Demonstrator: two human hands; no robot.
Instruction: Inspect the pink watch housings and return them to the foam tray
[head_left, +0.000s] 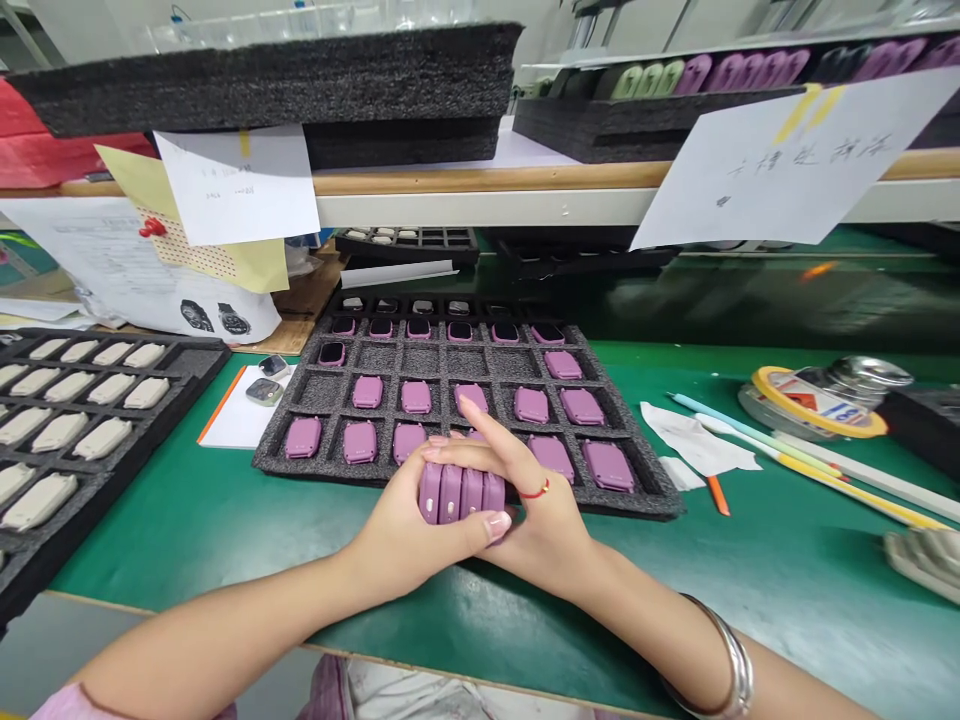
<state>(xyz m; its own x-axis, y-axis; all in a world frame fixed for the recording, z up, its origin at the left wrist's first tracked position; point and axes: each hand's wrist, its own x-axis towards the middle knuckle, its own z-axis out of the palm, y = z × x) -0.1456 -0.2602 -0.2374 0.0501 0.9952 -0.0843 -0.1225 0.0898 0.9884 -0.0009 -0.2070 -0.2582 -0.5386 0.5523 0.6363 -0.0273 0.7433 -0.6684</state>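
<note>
My left hand (409, 525) is closed around a row of several purple watch cases (461, 492), held side by side at the near edge of a black foam tray (450, 365). My right hand (525, 490) lies against the same stack from the right, its fingers resting on top of the cases and one finger stretched toward the tray. The tray's pockets hold purple cases face down in the near rows and dark-faced ones in the far rows; some pockets are bare.
A second foam tray (187, 365) with cream cases lies at the left. Two loose watch bodies (264, 390) rest on a white pad. Pens (787, 450), paper scraps and a tape roll (817, 400) sit at the right. Above runs a shelf (480, 180) with foam trays and hanging paper notes.
</note>
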